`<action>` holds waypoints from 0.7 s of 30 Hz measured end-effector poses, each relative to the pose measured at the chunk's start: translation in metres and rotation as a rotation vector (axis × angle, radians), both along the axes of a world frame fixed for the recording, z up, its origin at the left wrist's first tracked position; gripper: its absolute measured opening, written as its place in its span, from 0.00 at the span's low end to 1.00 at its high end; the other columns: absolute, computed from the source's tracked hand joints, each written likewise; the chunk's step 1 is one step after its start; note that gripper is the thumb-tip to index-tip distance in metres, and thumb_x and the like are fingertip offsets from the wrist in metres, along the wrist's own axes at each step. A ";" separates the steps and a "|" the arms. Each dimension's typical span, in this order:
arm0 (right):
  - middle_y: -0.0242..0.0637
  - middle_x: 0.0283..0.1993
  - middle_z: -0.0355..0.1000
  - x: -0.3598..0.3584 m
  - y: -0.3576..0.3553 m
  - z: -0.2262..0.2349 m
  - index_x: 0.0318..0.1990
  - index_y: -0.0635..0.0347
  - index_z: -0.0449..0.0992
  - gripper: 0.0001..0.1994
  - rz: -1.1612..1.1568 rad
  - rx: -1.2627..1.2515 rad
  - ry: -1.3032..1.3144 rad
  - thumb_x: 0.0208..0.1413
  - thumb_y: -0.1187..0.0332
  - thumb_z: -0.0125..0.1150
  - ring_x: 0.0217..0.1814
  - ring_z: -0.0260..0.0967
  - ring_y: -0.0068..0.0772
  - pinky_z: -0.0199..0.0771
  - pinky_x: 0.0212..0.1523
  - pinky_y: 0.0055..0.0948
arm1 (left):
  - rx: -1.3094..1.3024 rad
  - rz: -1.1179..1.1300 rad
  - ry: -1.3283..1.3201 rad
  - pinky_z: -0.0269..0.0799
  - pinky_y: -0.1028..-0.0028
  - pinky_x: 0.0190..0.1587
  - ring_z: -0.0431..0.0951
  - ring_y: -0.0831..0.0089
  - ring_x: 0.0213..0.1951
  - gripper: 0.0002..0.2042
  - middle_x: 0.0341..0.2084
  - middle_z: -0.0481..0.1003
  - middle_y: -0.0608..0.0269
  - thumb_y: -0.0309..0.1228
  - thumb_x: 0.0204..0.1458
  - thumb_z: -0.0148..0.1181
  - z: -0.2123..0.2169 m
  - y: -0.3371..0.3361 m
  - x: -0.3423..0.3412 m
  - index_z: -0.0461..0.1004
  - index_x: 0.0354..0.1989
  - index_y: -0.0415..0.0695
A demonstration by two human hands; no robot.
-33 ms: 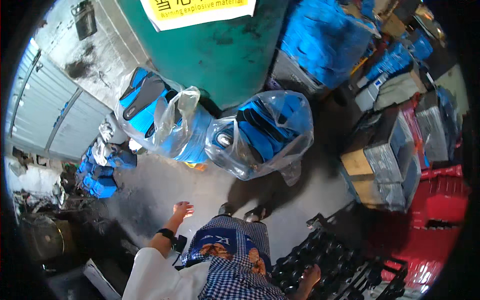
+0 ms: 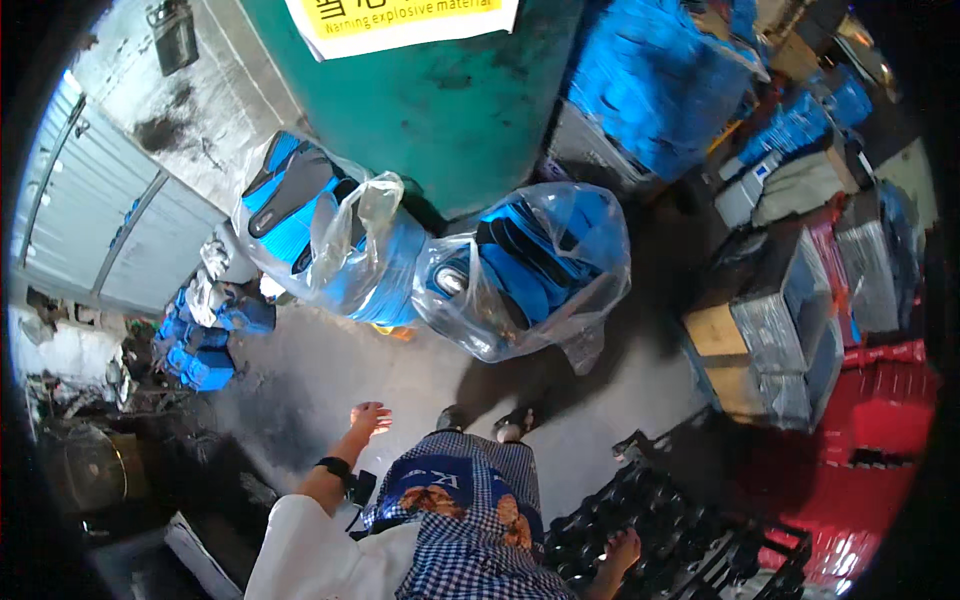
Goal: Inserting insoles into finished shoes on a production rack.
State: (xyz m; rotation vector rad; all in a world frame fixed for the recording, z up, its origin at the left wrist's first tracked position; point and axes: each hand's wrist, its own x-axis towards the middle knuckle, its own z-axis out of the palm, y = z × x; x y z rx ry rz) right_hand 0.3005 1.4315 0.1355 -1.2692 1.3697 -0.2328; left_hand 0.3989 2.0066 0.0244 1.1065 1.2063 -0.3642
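My left hand [image 2: 371,418] hangs over the grey floor with its fingers loosely stretched and nothing in it. A black band is on that wrist. At the lower right, my right hand [image 2: 622,550] is low beside a dark rack of black rounded parts [image 2: 640,505]. Its fingers are loosely bent and apart, with no held thing showing; I cannot tell whether it touches the rack. In front of me stand two clear plastic bags, a left bag [image 2: 345,245] and a right bag [image 2: 545,270], filled with blue and black insoles.
Behind the bags is a green surface [image 2: 430,120] with a yellow and white sign [image 2: 410,22]. Wrapped boxes [image 2: 770,320] and red stacks [image 2: 880,420] line the right side. Blue bundles [image 2: 205,350] lie at left near a grey metal panel [image 2: 110,200].
The view has shifted very slightly, and my right foot has moved a little. Both hands hang almost as before.
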 end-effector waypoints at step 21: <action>0.35 0.21 0.65 0.303 -0.074 -0.046 0.34 0.59 0.68 0.09 0.776 0.024 0.009 0.48 0.65 0.54 0.12 0.59 0.24 0.53 0.09 0.22 | -0.010 0.175 -0.102 0.75 0.71 0.28 0.76 0.67 0.28 0.16 0.33 0.74 0.54 0.36 0.52 0.45 0.055 -0.143 0.065 0.66 0.44 0.38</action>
